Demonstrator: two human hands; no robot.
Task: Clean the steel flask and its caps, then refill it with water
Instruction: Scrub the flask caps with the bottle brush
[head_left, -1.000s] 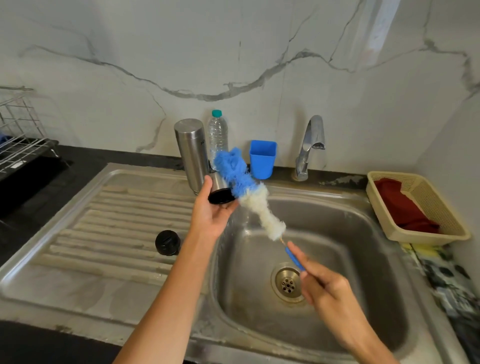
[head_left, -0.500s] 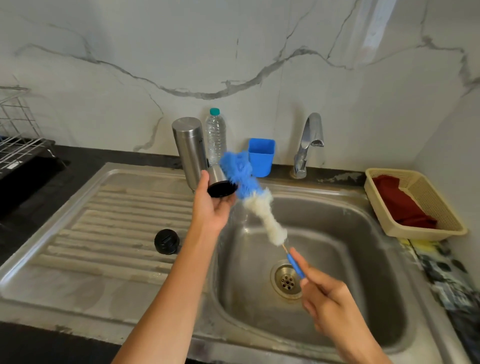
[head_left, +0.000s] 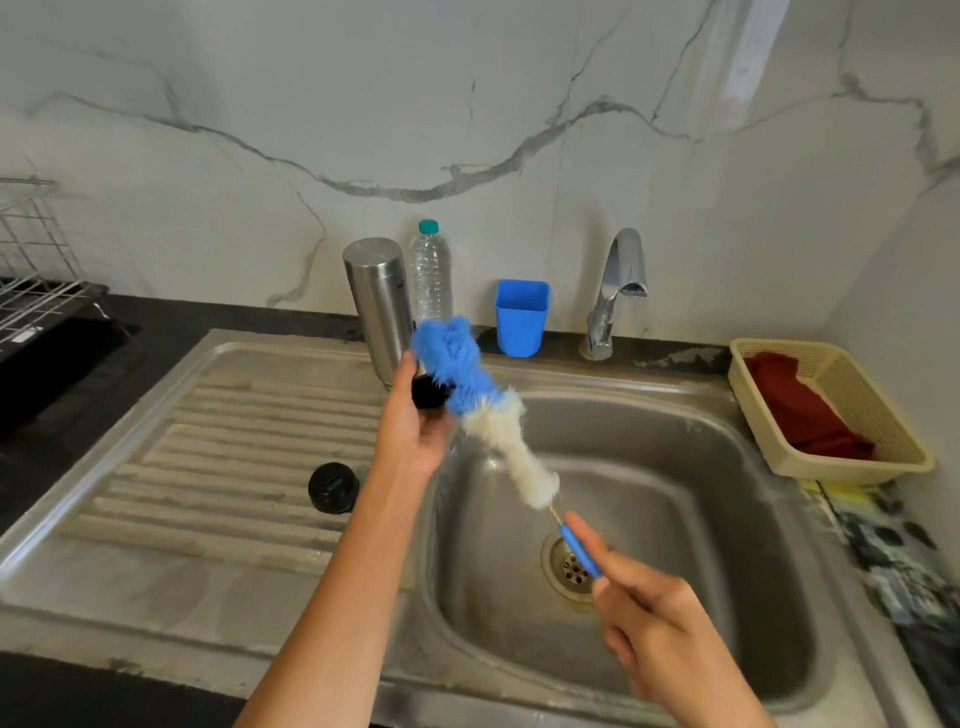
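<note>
The brush (head_left: 470, 395) swung left until its blue tip covered most of the cap (head_left: 428, 396) held in the left hand (head_left: 410, 421); a second ago the tip stood to the cap's right, leaving the cap's steel side and dark rim plain. The right hand (head_left: 660, 623), gripping the handle, drew slightly nearer the camera.

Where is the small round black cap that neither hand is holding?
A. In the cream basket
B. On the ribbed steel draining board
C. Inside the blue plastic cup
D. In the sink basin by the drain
B: the small round black cap lies on the ribbed steel draining board, left of the left hand.
</note>
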